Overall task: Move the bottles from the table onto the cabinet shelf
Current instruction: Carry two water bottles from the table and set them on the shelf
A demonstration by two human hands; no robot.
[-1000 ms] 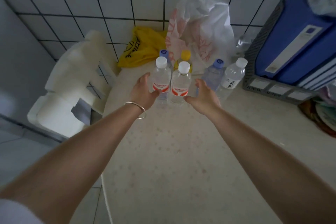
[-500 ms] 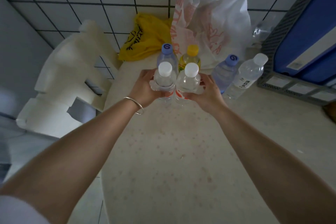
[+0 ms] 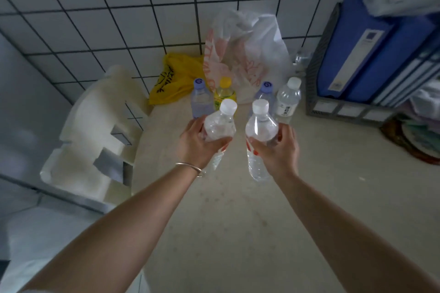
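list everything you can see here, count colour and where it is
held bottles: 2, clear with white caps, one in each hand, lifted off the table
standing bottles: 4, two with blue caps, one yellow, one clear with white cap, at the table's back
table: 1, pale speckled, under the hands
white bag: 1, white with red print, against the wall
yellow bag: 1, yellow, left of the white bag
file rack: 1, grey, holding blue binders, right
foam packing: 1, white, left of the table
bracelet: 1, silver, left wrist
hands: left, right, each gripping a bottle

head view — steeply down, close
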